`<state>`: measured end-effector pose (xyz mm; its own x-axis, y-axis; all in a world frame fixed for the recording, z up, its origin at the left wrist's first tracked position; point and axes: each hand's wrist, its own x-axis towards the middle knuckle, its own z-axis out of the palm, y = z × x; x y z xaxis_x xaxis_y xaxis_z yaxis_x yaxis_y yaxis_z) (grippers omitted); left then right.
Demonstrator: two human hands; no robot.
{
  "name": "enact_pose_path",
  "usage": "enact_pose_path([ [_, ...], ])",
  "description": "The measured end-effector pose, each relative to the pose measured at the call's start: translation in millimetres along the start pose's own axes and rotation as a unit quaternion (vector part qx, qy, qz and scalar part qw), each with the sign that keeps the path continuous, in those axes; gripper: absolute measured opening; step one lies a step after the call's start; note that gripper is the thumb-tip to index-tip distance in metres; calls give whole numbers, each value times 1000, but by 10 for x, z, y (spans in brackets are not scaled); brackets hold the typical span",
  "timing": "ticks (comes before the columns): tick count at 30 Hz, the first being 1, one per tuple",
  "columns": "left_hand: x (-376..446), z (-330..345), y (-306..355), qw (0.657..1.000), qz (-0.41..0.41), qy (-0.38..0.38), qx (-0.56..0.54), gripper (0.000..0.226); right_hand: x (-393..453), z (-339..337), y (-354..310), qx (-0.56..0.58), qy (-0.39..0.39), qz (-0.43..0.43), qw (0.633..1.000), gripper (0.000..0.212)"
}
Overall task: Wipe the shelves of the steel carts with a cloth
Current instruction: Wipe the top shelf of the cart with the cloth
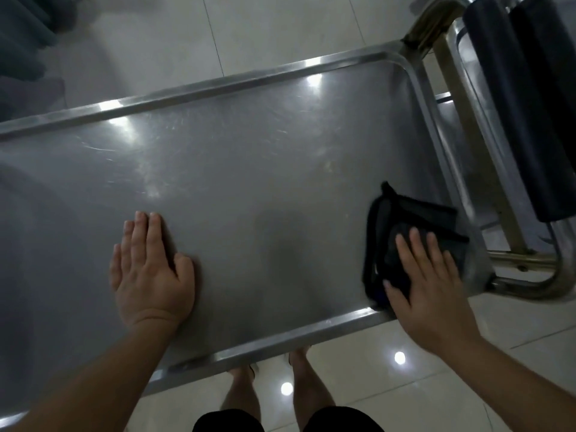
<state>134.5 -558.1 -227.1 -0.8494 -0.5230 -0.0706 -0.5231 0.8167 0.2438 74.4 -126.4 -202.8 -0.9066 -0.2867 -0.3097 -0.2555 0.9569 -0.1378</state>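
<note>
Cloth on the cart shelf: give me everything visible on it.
The cloth is dark, black or deep navy, soft fabric, bunched and folded into uneven layers with one corner sticking up toward the far side. It lies on the steel shelf in the near right corner, close against the raised rim. The right hand presses flat on its near part, fingers straight and spread. The left hand rests on bare steel, well apart from it. Slight motion blur hides finer texture.

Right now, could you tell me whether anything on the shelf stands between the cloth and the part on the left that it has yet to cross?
Only the left hand, pressed flat on the shelf. The right hand presses the dark cloth into the near right corner.
</note>
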Motion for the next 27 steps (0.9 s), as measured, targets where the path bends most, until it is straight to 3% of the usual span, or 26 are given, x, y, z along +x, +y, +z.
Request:
enact_pose_path([
  [5,-47,22,-17,1000,0,-12,14,78,1301,-256,-407,-20,60,-17,998,78],
  [10,8,49,-36,1000,-2,-9,16,79,2681,-643,-784,-19,56,9,998,81],
  [15,54,32,-73,1000,-3,-2,25,79,3319,-833,-1013,1,52,6,999,83],
  [20,48,19,-77,1000,-7,0,20,79,2828,-631,-975,7,54,-33,998,81],
  [27,12,10,-34,1000,-14,-5,7,80,730,-28,-705,1,45,-114,992,82],
])
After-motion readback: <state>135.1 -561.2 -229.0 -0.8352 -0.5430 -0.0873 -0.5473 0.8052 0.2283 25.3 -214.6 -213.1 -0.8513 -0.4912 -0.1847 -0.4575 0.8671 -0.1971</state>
